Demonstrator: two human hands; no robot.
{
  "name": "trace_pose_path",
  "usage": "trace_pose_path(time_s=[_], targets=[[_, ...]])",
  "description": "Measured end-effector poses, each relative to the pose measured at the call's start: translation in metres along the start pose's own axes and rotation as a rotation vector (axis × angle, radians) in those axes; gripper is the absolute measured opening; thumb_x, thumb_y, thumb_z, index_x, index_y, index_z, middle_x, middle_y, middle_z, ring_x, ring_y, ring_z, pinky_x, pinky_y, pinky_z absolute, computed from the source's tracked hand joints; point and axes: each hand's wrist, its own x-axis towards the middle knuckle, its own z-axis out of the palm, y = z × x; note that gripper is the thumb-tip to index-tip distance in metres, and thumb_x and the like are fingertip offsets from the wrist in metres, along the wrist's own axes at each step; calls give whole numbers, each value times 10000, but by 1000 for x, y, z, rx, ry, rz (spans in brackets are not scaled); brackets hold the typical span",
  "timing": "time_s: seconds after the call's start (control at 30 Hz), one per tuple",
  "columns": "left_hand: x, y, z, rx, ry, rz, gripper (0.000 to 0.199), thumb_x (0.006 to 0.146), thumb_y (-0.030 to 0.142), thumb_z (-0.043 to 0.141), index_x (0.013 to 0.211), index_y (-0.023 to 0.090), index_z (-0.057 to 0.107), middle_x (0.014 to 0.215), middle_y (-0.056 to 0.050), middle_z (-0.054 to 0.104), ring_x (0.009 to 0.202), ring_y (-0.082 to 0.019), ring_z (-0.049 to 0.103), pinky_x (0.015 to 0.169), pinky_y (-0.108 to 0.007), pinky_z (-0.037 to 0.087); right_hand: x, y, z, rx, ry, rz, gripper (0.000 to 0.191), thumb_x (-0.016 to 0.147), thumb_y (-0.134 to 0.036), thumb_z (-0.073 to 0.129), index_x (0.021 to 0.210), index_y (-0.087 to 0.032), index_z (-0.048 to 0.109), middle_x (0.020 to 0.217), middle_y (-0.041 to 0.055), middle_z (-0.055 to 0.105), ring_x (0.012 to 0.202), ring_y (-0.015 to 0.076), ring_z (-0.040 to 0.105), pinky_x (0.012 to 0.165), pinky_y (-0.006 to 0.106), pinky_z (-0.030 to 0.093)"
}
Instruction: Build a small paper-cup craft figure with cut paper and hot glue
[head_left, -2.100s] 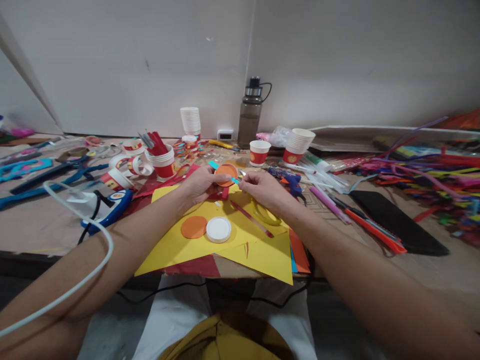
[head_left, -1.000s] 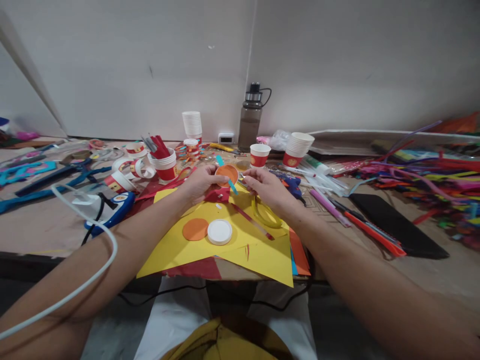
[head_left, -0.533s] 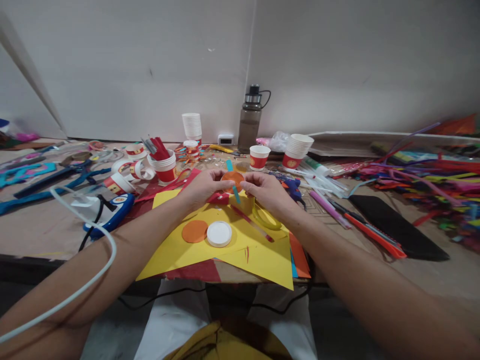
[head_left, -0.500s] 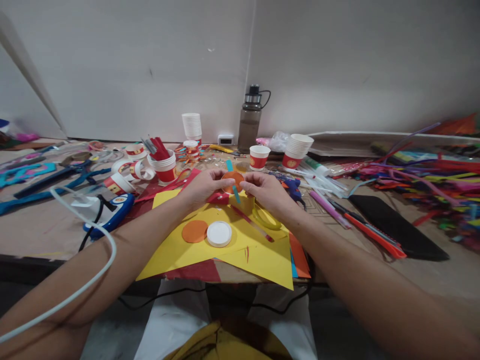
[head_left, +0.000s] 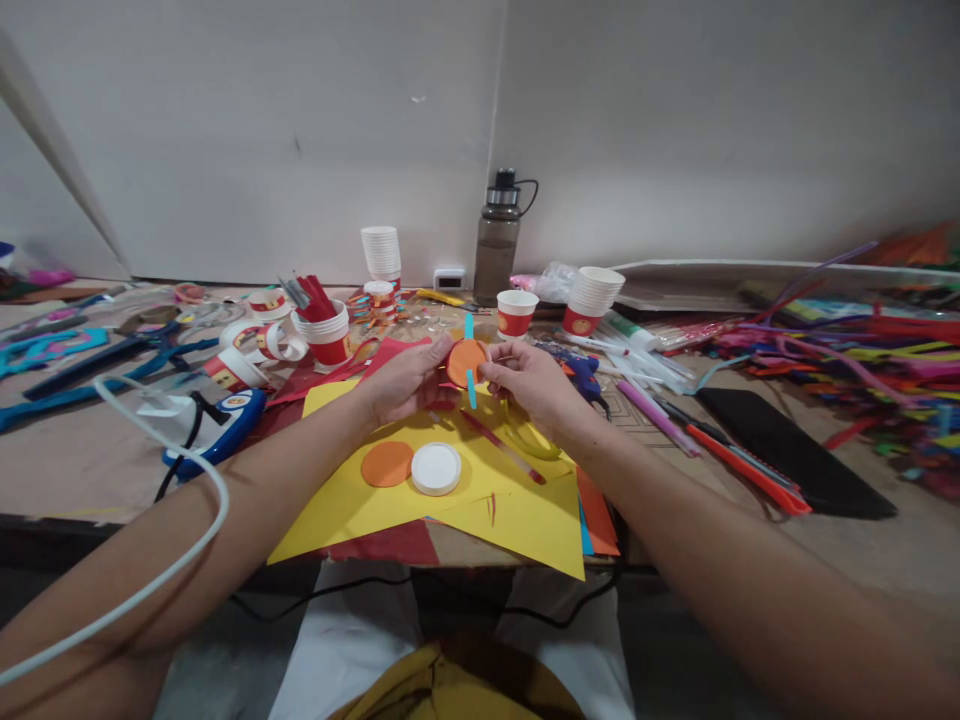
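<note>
Above the yellow paper, an orange disc (head_left: 469, 362) is held up, its round face toward me. A blue strip (head_left: 471, 390) sticks out past its upper and lower edges. My left hand (head_left: 405, 382) grips the disc's left edge, thumb on top and fingers partly hidden behind. At the right edge, my right hand (head_left: 536, 385) pinches it between thumb and fingers. Below on the yellow paper (head_left: 330, 515) lie a second orange disc (head_left: 386, 465) and, touching it, a white round lid (head_left: 436, 469). A red-tipped stick (head_left: 506, 450) lies close by.
Paper cups (head_left: 517, 314), a cup of red sticks (head_left: 324, 335) and a dark bottle (head_left: 496, 245) stand toward the wall. A blue glue gun (head_left: 217, 430) with a white cable is at left. Right are a cutter knife (head_left: 750, 470), a black slab (head_left: 795, 450) and colourful pipe cleaners (head_left: 847, 360).
The orange disc has turned so the blue strip stands nearly upright instead of slanting. My left thumb has moved from the disc's face to its upper left edge.
</note>
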Motion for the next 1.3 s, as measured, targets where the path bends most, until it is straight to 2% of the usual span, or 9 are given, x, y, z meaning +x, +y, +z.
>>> trace_pose_path(time_s=[0.1,0.27,0.4,0.47,0.57,0.8,1.07,1.3], targets=[[-2,-1,2,21,-30,-28,419,868,516,549,1036,145,650,905,-86,699,665,-126,624,589,-243,532,0,0,2,-26,25,-9,146,731,-175,662,776,-197,525,649,-30,618,496,80,516,500,236,401],[-4,-4,3,46,-115,-22,497,837,579,554,1136,190,629,956,-93,694,782,-162,649,618,-249,526,-3,-4,2,-106,27,13,175,743,-167,646,813,-213,492,671,-19,613,532,107,546,519,266,433],[-4,-6,4,64,-98,24,496,812,564,602,1113,172,639,955,-93,684,757,-144,643,609,-225,502,-5,-6,1,-281,106,-138,282,708,-198,687,928,-213,511,863,12,604,714,135,567,652,304,477],[-4,-6,4,85,-100,22,483,805,549,621,1101,168,643,934,-89,684,733,-134,639,618,-224,498,-6,-7,0,-349,128,-206,341,698,-223,702,994,-209,534,951,28,587,745,133,543,705,319,477],[-4,-7,4,112,-90,17,444,804,523,639,1066,165,643,923,-82,682,741,-133,639,636,-229,501,-5,-8,-1,-394,90,-232,285,712,-237,685,981,-201,597,998,48,594,784,146,533,730,327,471],[-5,-7,4,116,-101,10,451,802,554,622,990,145,651,927,-84,680,737,-138,635,657,-254,510,-5,-7,-1,-363,82,-268,209,686,-198,681,892,-195,643,944,41,628,805,163,544,739,329,466],[-6,-5,7,98,-47,11,422,810,526,628,963,134,656,876,-91,693,722,-154,650,643,-265,527,-5,-10,-1,-269,39,-214,144,666,-159,653,803,-189,618,790,7,626,685,136,529,655,300,452],[-6,-1,8,89,-76,26,411,778,520,666,923,135,673,852,-98,708,703,-165,659,643,-281,541,-6,-11,0,-200,22,-263,157,683,-206,674,828,-203,612,822,8,634,709,133,544,673,292,458]])
